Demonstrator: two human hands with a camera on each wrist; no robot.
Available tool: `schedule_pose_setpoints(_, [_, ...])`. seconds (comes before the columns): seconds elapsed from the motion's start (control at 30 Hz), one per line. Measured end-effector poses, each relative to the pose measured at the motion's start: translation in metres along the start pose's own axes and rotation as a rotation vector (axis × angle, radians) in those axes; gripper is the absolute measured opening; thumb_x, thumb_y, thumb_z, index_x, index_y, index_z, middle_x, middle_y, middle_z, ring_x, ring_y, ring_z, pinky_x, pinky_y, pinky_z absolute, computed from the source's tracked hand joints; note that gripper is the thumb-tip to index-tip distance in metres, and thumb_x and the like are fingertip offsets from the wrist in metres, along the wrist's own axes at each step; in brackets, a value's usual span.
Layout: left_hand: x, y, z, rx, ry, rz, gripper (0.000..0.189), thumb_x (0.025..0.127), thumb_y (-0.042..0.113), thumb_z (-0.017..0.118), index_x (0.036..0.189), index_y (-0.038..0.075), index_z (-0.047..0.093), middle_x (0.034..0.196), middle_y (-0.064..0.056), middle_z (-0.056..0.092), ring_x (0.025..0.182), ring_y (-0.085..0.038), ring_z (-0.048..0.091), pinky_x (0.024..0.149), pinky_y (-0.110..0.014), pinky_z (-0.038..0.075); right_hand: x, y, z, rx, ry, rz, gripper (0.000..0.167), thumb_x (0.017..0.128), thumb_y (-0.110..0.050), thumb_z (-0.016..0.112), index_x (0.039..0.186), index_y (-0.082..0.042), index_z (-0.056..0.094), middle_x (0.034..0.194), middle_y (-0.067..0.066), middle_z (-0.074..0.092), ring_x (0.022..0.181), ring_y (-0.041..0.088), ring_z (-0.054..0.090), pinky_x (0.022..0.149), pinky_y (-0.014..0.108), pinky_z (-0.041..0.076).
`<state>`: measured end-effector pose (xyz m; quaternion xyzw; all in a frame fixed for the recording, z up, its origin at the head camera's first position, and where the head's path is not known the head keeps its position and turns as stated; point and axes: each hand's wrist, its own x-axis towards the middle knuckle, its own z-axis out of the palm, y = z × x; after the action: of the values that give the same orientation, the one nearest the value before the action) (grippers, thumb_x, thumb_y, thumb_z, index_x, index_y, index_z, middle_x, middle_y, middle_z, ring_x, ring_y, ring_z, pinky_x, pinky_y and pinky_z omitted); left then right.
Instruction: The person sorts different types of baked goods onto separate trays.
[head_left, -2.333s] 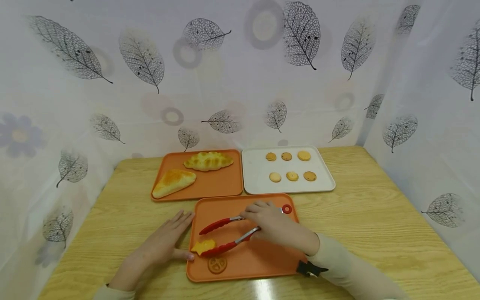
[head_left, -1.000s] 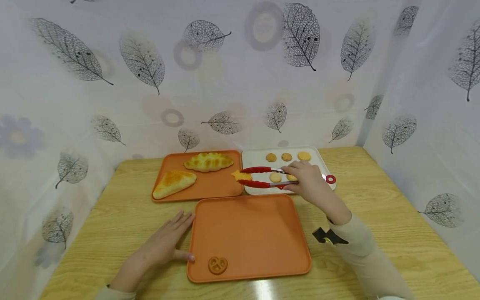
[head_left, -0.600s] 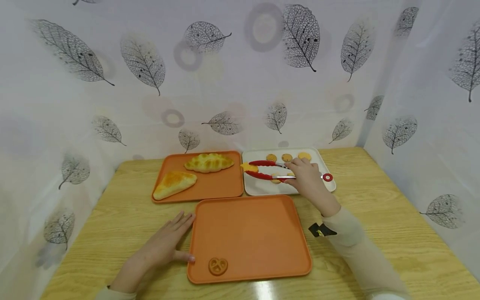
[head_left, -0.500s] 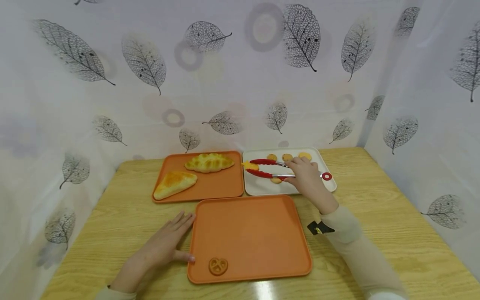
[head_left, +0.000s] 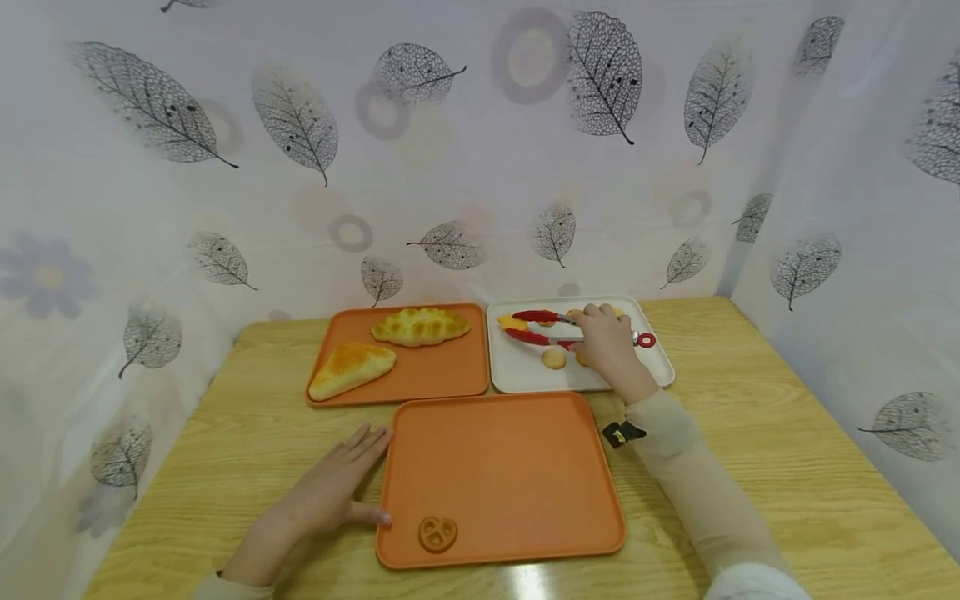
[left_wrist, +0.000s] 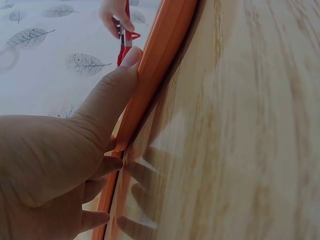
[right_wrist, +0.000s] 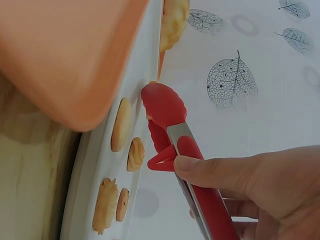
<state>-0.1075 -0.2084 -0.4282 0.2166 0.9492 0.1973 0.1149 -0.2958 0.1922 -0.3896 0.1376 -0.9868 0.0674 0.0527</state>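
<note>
My right hand (head_left: 609, 343) grips red-and-metal tongs (head_left: 528, 336), fingers wrapped round the arms. Between the tong tips is a yellow cookie with a pointed outline (head_left: 512, 322), at the upper left of the white tray (head_left: 498, 371). In the right wrist view the thumb presses along the tongs (right_wrist: 207, 207), whose red head hides nearly all of the cookie. My left hand (head_left: 326, 492) rests at the left side of the front orange tray (head_left: 502, 467), fingers spread and thumb tip at the rim. A brown pretzel-shaped cookie (head_left: 437, 534) lies in that tray's near left corner.
Several round cookies lie on the white tray, among them a pale one (head_left: 554, 358); the right hand and tongs partly cover others. Beside it, another orange tray (head_left: 442, 375) bears a triangular pastry (head_left: 351, 371) and a braided bread (head_left: 422, 326). A leaf-patterned curtain (head_left: 480, 150) closes off the back.
My right hand has carried the yellow cookie in the tongs from the front orange tray up past the back orange tray's right edge, then right to the white tray. The left hand has stayed put.
</note>
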Motion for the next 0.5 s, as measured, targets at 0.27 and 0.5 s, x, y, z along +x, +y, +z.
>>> schedule_pose_setpoints(0.27, [0.002,0.005,0.004,0.000,0.003,-0.019,0.115,0.070,0.071,0.066,0.154,0.003,0.026,0.158,-0.020,0.030,0.148,-0.043,0.019,0.114,-0.065,0.026,0.020,0.003,0.006,-0.016,-0.081,0.034,0.045,0.088,-0.026,0.073,0.127,-0.008,0.063,0.116,0.014,0.059,0.113,0.035,0.049,0.091,0.058,0.043])
schedule_pose_setpoints(0.5, [0.005,0.008,0.009,0.014,0.017,-0.029,0.115,0.070,0.072,0.064,0.154,0.004,0.025,0.159,-0.019,0.029,0.148,-0.042,0.018,0.115,-0.064,0.025,0.030,0.006,0.009,-0.008,-0.093,0.040,0.046,0.087,-0.028,0.074,0.127,-0.006,0.062,0.117,0.015,0.059,0.115,0.036,0.049,0.092,0.059,0.044])
